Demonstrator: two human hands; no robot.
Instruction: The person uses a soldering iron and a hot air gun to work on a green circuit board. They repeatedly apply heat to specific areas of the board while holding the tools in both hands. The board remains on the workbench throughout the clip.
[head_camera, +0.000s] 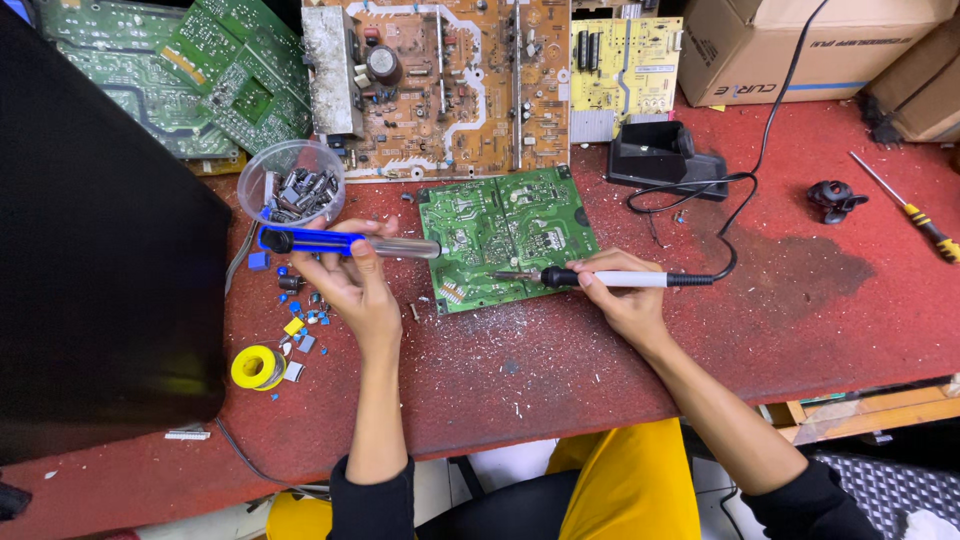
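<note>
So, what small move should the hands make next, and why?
Probably bring the desoldering pump in the left hand closer to the soldering iron tip. The right hand holds that tip on the green circuit board, while the pump's nozzle is only at the board's left edge.

Two hands: the left hand (350, 285) and the right hand (625, 300). Five circuit boards lie on the table (800, 300), among them one small green board (505, 235). One soldering iron (610, 279), one blue suction pump (340, 243), one plastic cup (292, 180), one solder reel (258, 367), one screwdriver (910, 212), two cardboard boxes (790, 45).
</note>
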